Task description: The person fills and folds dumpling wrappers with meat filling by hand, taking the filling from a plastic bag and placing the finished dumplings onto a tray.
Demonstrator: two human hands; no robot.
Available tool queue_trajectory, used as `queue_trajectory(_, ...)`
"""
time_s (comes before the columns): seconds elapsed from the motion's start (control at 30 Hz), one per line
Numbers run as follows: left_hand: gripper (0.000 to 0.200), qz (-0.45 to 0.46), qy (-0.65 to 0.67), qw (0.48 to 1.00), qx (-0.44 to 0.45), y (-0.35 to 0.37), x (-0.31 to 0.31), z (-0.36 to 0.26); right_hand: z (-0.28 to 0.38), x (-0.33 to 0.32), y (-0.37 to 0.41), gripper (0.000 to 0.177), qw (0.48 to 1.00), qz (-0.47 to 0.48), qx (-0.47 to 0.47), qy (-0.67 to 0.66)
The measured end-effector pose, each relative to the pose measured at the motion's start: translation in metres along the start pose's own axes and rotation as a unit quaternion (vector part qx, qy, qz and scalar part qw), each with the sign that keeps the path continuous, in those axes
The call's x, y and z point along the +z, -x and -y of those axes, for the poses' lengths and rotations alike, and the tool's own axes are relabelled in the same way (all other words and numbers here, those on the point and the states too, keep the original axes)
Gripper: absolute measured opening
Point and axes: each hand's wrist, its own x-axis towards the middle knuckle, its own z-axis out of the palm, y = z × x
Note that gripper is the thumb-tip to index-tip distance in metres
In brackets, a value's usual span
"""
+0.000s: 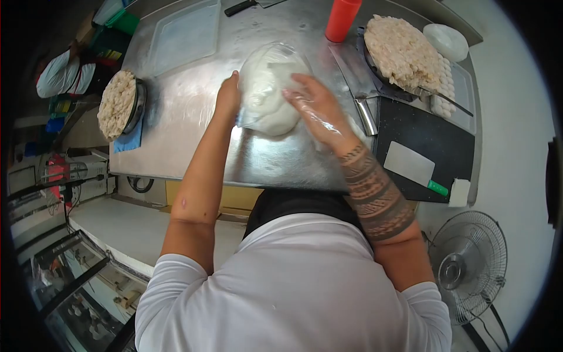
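Note:
A large smooth mass of white dough point(268, 94), wrapped in clear plastic, rests on the steel table point(193, 135) in front of me. My left hand point(230, 97) grips the wrap at the dough's left side, thumb up, with most of its fingers hidden. Over the right side is my right hand point(316, 108), covered in clear plastic film, its bent fingers apart at the dough's surface. Just right of it lies a broad cleaver point(356, 76) with a metal handle.
Bowls of pale chopped filling point(404, 50) point(117, 105) stand right and left. A green-handled cleaver point(410, 164) lies on a black board point(457, 141). Behind are a red bottle point(343, 20), a clear tray point(185, 35) and a black-handled knife point(240, 7). A fan point(469, 267) and another person point(58, 76) flank the table.

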Motion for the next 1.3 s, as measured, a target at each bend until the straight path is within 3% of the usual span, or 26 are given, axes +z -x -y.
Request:
queue_trajectory(0.03, 0.07, 0.004, -0.004, 1.0, -0.004, 0.008, 0.006, 0.003, -0.009, -0.015, 0.007, 0.07, 1.0, -0.004, 0.005, -0.002)
queue_trajectory(0.07, 0.077, -0.076, -0.226, 0.951, 0.198, 0.032, 0.016, 0.008, -0.02, -0.03, 0.018, 0.075, 0.982, -0.062, -0.035, 0.175)
queue_trajectory(0.1, 0.088, -0.148, -0.425, 0.808, 0.382, 0.059, 0.029, 0.013, -0.031, -0.042, 0.029, 0.081, 0.928, -0.114, -0.074, 0.347)
queue_trajectory(0.17, 0.107, -0.137, -0.617, 0.688, 0.357, 0.114, 0.058, 0.025, -0.069, -0.054, 0.057, 0.081, 0.906, -0.098, -0.016, 0.412)
queue_trajectory(0.23, 0.111, -0.148, -0.604, 0.685, 0.379, 0.098, 0.058, 0.042, -0.107, -0.045, 0.074, 0.082, 0.876, -0.079, 0.041, 0.473)
queue_trajectory(0.3, 0.11, -0.177, -0.617, 0.657, 0.396, 0.079, 0.069, 0.034, -0.132, -0.034, 0.079, 0.082, 0.907, -0.11, -0.068, 0.401)
queue_trajectory(0.43, 0.107, -0.192, -0.631, 0.648, 0.381, 0.024, 0.091, -0.001, -0.129, -0.015, 0.069, 0.079, 0.883, -0.113, -0.172, 0.422)
queue_trajectory(0.57, 0.102, -0.213, -0.643, 0.639, 0.364, -0.032, 0.097, -0.029, -0.13, -0.012, 0.062, 0.071, 0.875, -0.121, -0.151, 0.443)
queue_trajectory(0.67, 0.11, -0.232, -0.691, 0.596, 0.337, -0.061, 0.116, -0.051, -0.13, -0.009, 0.057, 0.066, 0.877, -0.132, -0.141, 0.44)
queue_trajectory(0.7, 0.11, -0.233, -0.689, 0.595, 0.342, -0.075, 0.129, -0.055, -0.129, -0.008, 0.052, 0.066, 0.875, -0.136, -0.143, 0.442)
queue_trajectory(0.77, 0.113, -0.168, -0.566, 0.657, 0.469, -0.106, 0.164, -0.059, -0.128, -0.006, 0.045, 0.064, 0.871, -0.125, -0.094, 0.466)
queue_trajectory(0.83, 0.111, -0.064, -0.39, 0.791, 0.467, -0.115, 0.212, -0.076, -0.129, -0.007, 0.04, 0.063, 0.871, -0.129, -0.088, 0.465)
queue_trajectory(0.93, 0.098, -0.078, -0.335, 0.82, 0.456, -0.123, 0.269, -0.096, -0.131, -0.009, 0.032, 0.058, 0.874, -0.144, -0.075, 0.458)
queue_trajectory(1.0, 0.073, -0.005, -0.229, 0.877, 0.423, -0.134, 0.282, -0.101, -0.129, -0.009, 0.031, 0.055, 0.877, -0.153, -0.066, 0.452)
queue_trajectory(1.07, 0.069, 0.012, -0.188, 0.866, 0.464, -0.136, 0.273, -0.096, -0.12, -0.012, 0.029, 0.049, 0.893, -0.15, -0.011, 0.423)
queue_trajectory(1.13, 0.066, 0.02, -0.144, 0.849, 0.508, -0.117, 0.257, -0.098, -0.131, -0.011, 0.028, 0.048, 0.897, -0.169, -0.019, 0.407)
queue_trajectory(1.2, 0.076, 0.153, -0.032, 0.842, 0.516, -0.074, 0.223, -0.097, -0.136, -0.013, 0.025, 0.046, 0.908, -0.189, -0.007, 0.373)
queue_trajectory(1.27, 0.065, 0.127, -0.091, 0.844, 0.513, -0.019, 0.171, -0.089, -0.131, -0.016, 0.028, 0.046, 0.918, -0.173, -0.024, 0.356)
queue_trajectory(1.3, 0.079, 0.155, -0.089, 0.863, 0.473, 0.014, 0.145, -0.084, -0.128, -0.018, 0.028, 0.046, 0.924, -0.164, -0.036, 0.343)
